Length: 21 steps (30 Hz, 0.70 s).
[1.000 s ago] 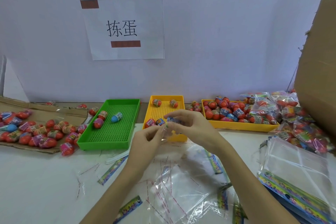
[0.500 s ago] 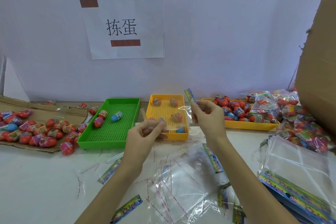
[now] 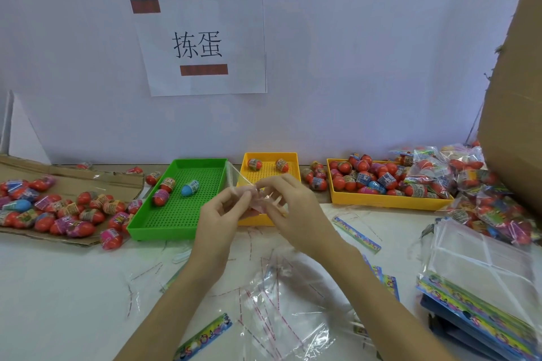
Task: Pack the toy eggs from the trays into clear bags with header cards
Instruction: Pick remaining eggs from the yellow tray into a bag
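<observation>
cardboard [image 3: 70, 182] at far left carries loose toy eggs [image 3: 63, 212]; beside it the green tray [image 3: 179, 214] holds three. at centre the left hand [image 3: 218, 214] and right hand [image 3: 289, 208] pinch a clear bag [image 3: 239, 182] between them above the small yellow tray [image 3: 271, 176], apparently working its mouth open for filling. the large yellow tray [image 3: 381, 199] sits right, full. stray film crowds the near table edge, leaving little open room.

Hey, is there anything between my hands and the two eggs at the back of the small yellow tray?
Only the clear bag that both the left hand and right hand are pinching. Past it, the two eggs lie uncovered at the far end of the small yellow tray.
</observation>
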Each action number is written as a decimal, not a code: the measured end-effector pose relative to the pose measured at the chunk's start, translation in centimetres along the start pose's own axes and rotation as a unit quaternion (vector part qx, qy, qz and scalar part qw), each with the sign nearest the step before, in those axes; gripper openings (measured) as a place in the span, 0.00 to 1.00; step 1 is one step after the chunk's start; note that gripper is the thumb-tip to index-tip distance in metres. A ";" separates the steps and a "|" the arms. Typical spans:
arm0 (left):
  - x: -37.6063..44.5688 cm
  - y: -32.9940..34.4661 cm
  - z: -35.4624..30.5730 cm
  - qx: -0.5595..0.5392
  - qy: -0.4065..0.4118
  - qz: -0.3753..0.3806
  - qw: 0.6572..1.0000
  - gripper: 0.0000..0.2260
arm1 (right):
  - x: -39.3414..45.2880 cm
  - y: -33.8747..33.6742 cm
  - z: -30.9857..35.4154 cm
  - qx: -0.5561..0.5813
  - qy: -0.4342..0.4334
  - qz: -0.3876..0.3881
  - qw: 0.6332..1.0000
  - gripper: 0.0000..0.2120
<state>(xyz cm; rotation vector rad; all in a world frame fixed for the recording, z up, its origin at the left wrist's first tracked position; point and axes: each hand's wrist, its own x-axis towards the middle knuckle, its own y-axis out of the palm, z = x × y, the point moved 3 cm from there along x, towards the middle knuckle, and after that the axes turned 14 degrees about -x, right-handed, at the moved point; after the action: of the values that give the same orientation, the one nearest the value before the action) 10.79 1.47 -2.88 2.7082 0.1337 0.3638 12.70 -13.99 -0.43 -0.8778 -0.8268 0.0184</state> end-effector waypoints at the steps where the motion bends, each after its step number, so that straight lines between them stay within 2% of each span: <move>1: 0.0 0.1 0.0 -0.020 -0.012 0.006 1.000 0.09 | 0.0 0.2 0.0 -0.002 0.009 -0.009 1.000 0.10; 6: -0.6 0.9 -0.2 0.023 0.003 0.041 0.999 0.14 | 0.0 0.3 0.1 0.000 0.035 -0.022 0.999 0.14; 9: -0.5 0.9 0.0 0.024 0.009 0.034 0.999 0.07 | -0.1 0.0 0.0 0.015 0.034 -0.014 0.999 0.17; 10: -0.4 0.8 0.1 0.024 0.006 0.027 0.999 0.08 | -0.1 -0.1 -0.1 0.024 0.036 -0.013 0.999 0.18; 16: -0.3 0.7 -0.1 0.006 -0.015 0.031 0.999 0.20 | 0.2 -1.0 -0.3 0.033 0.071 -0.037 0.996 0.26; 21: -0.4 1.0 -0.3 0.031 0.014 0.028 0.999 0.16 | 0.6 -1.2 -0.7 0.185 0.155 -0.015 0.970 0.17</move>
<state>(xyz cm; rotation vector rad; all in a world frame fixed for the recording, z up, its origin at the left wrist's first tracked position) 10.31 0.59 -2.28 2.7744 0.0772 0.4203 13.21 -15.07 0.53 -0.4985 -0.5206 0.0076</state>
